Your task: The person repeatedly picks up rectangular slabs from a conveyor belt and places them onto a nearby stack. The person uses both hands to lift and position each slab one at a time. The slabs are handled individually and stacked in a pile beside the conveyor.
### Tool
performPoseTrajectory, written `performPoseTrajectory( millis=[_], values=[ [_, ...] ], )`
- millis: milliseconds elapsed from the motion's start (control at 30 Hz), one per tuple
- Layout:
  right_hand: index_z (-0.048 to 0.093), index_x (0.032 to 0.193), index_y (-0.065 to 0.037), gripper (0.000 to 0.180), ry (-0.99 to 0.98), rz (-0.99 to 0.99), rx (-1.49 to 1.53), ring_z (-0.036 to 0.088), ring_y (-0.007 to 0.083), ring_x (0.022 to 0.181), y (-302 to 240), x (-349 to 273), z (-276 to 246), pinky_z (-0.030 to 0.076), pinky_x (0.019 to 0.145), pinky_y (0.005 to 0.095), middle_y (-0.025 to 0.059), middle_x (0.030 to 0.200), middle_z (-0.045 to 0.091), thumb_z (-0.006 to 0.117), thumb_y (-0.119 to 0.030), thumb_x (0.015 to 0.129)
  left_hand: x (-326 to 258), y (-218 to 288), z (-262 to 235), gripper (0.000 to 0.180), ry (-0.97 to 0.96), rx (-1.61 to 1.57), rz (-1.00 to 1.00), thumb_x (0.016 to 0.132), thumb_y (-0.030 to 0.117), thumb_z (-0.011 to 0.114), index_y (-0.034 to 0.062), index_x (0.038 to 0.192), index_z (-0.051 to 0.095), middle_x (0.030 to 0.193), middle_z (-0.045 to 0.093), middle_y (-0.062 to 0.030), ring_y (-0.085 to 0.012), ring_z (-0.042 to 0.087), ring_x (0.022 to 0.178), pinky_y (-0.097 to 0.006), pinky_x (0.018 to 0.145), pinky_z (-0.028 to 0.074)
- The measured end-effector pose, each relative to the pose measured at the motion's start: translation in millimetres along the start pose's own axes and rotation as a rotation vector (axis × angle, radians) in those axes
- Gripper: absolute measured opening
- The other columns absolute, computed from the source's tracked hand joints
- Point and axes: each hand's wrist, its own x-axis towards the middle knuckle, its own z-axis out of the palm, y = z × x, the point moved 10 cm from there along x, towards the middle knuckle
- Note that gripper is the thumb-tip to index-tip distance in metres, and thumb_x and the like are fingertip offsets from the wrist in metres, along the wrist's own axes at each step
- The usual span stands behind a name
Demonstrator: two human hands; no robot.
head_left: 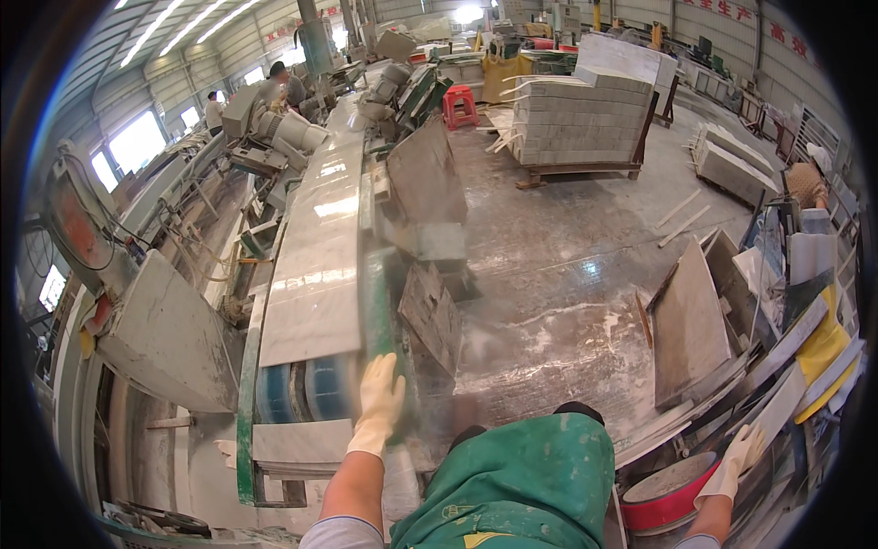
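Both hands wear cream rubber gloves. My left hand [381, 399] is open over the right edge of a roller conveyor [329, 389], its fingers stretched forward. Just ahead of it lies a long pale polished stone slab [311, 316]; blue rollers show past the slab's near end. Closer to me, a short pale stone piece [302, 441] lies across the conveyor. Off to the right, my right hand [737, 460] is open, with its fingers extended against a pale stone strip [779, 403]. Whether it bears on the strip, I cannot tell.
A red round tub [672, 494] stands below my right hand, beside leaning stone strips and slabs [690, 329]. Ahead is a pallet of stacked pale blocks [581, 119] near a red stool [460, 107]. Machine motors [288, 130] flank the conveyor; people stand farther back.
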Motion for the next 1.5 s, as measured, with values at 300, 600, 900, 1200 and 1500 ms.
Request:
performPoseTrajectory(
  millis=[300, 600, 900, 1200, 1500],
  values=[
    [0.053, 0.143, -0.008, 0.054, -0.001, -0.014, 0.039, 0.048, 0.0400, 0.133, -3, -12, -7, 0.035, 0.112, 0.0472, 0.0248, 0.144, 0.052, 0.050, -0.041, 0.101, 1, -3, 5, 0.045, -0.057, -0.014, -0.044, 0.089, 0.012, 0.066, 0.0012, 0.132, 0.059, 0.134, 0.060, -0.0227, -0.0393, 0.051, 0.131, -0.044, 0.114, 0.037],
    [0.053, 0.143, -0.007, 0.051, -0.018, -0.022, 0.068, 0.044, 0.0389, 0.136, -8, -20, -15, 0.032, 0.115, 0.0473, 0.0233, 0.146, 0.050, 0.052, -0.036, 0.100, -1, -1, 2, 0.045, -0.010, -0.012, -0.006, 0.086, 0.010, 0.068, 0.0011, 0.130, 0.059, 0.129, 0.063, -0.0224, -0.0399, 0.054, 0.128, -0.045, 0.113, 0.039],
    [0.053, 0.142, -0.006, 0.051, -0.002, -0.041, 0.087, 0.045, 0.0393, 0.136, -11, -31, -20, 0.033, 0.114, 0.0478, 0.0232, 0.146, 0.050, 0.053, -0.035, 0.100, -1, -2, 2, 0.044, -0.013, -0.026, -0.015, 0.086, 0.009, 0.068, 0.0010, 0.129, 0.060, 0.129, 0.063, -0.0215, -0.0399, 0.054, 0.128, -0.045, 0.112, 0.040],
    [0.052, 0.144, -0.009, 0.053, -0.048, -0.038, 0.062, 0.044, 0.0397, 0.137, -12, -41, -25, 0.032, 0.115, 0.0465, 0.0237, 0.147, 0.049, 0.052, -0.038, 0.100, -1, -3, 4, 0.047, -0.019, -0.021, -0.020, 0.086, 0.010, 0.068, 0.0011, 0.131, 0.060, 0.130, 0.063, -0.0211, -0.0388, 0.053, 0.129, -0.045, 0.113, 0.039],
    [0.052, 0.142, -0.005, 0.053, -0.038, -0.076, 0.049, 0.045, 0.0407, 0.135, -23, -49, -34, 0.032, 0.115, 0.0478, 0.0252, 0.145, 0.049, 0.055, -0.036, 0.099, -1, -2, 2, 0.048, 0.015, -0.032, -0.008, 0.082, 0.010, 0.070, 0.0020, 0.128, 0.059, 0.125, 0.063, -0.0235, -0.0426, 0.055, 0.124, -0.047, 0.111, 0.040]
  ],
)
